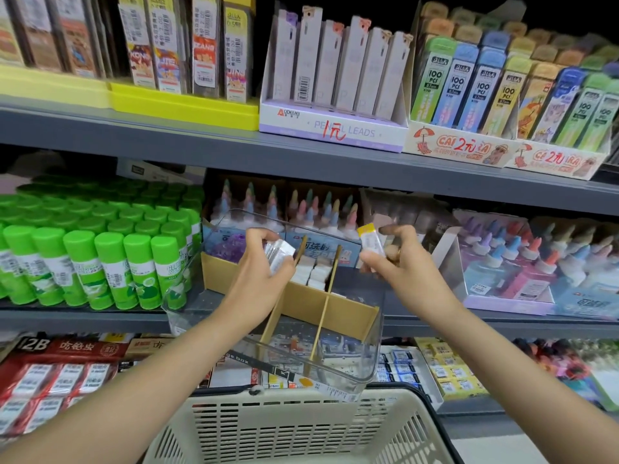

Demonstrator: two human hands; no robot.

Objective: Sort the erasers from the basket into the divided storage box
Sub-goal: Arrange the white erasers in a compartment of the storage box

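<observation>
1. Erasers are in both hands: the left hand curls its fingers round a small wrapped stack of erasers, and the right hand pinches a single eraser with a yellow end between thumb and fingertips.
2. The divided storage box, clear-walled with tan partitions, sits on the shelf edge just below and between the fingers; its middle compartment already holds white erasers, close beside the left fingertips.
3. The step in hand looks like placing: both loads hover above the compartments, not yet released.
4. The next move likely calls for lowering each eraser into a matching compartment, clearing the thin partitions, then opening the fingers.
5. The basket sits nearest the person, under both wrists; its contents are hidden from this angle.
</observation>
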